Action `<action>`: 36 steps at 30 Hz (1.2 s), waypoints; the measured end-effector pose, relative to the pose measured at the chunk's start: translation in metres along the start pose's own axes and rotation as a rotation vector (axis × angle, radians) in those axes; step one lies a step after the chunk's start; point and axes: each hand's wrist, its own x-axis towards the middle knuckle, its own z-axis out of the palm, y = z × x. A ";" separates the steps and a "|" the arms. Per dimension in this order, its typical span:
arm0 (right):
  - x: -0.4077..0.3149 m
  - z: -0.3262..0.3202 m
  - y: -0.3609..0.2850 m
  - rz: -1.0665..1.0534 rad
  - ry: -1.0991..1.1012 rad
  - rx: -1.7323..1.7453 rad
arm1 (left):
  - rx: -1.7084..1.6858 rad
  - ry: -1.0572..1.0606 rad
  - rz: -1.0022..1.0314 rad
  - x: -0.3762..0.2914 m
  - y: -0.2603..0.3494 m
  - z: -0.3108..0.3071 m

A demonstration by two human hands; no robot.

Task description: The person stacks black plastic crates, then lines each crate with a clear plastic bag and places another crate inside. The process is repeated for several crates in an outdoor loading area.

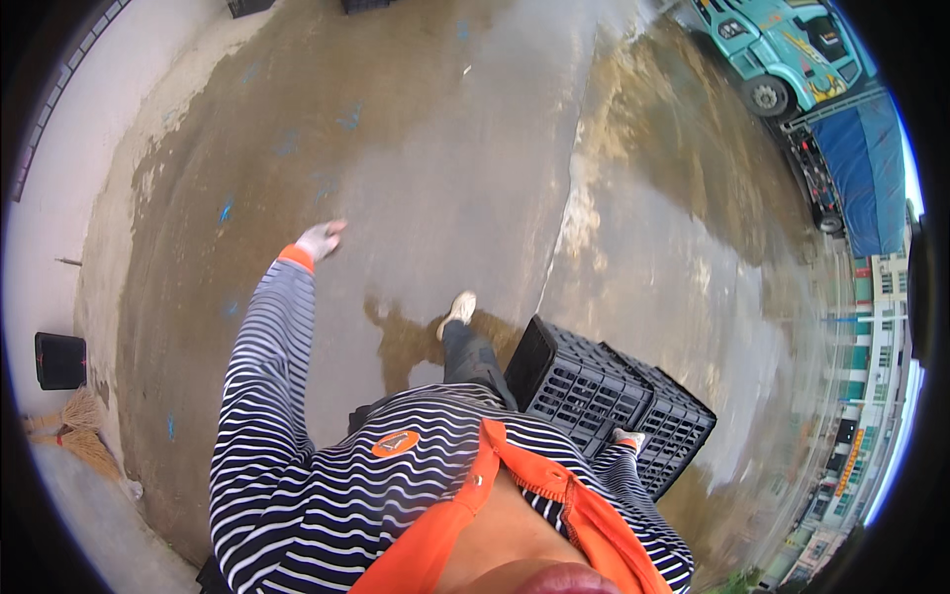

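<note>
My right hand (629, 439), in a light glove, grips the slatted side of black plastic crates (586, 386) at my right. The crates seem to be two, one against the other, tilted beside my leg; their far sides are hidden. Out in front and to the left, my left hand (320, 239), in a pale glove with bare fingertips, holds nothing. Its fingers are loosely spread and a little blurred. One light shoe (459, 312) is forward on the wet concrete ground (460, 215).
A teal truck (787, 52) with a blue tarpaulin (861, 171) stands at the upper right. Along the left runs a white wall (52, 245), with a black container (61, 361) and straw brooms (78, 431) beside it. More dark crates (364, 4) show at the top edge.
</note>
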 end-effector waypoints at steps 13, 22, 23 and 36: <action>0.059 -0.126 -0.478 -0.236 -0.066 -0.153 | 0.325 -0.464 -1.030 0.011 -0.134 -0.072; 0.130 -0.191 -0.798 -0.266 0.027 -0.043 | 0.572 -0.162 -0.695 0.467 -0.075 -0.182; 0.137 -0.198 -0.819 -0.294 0.005 0.024 | 0.572 -0.043 -0.597 0.541 -0.048 -0.193; 0.253 -0.286 -1.333 -0.466 -0.079 -0.158 | 0.157 0.160 -0.564 0.998 0.093 -0.326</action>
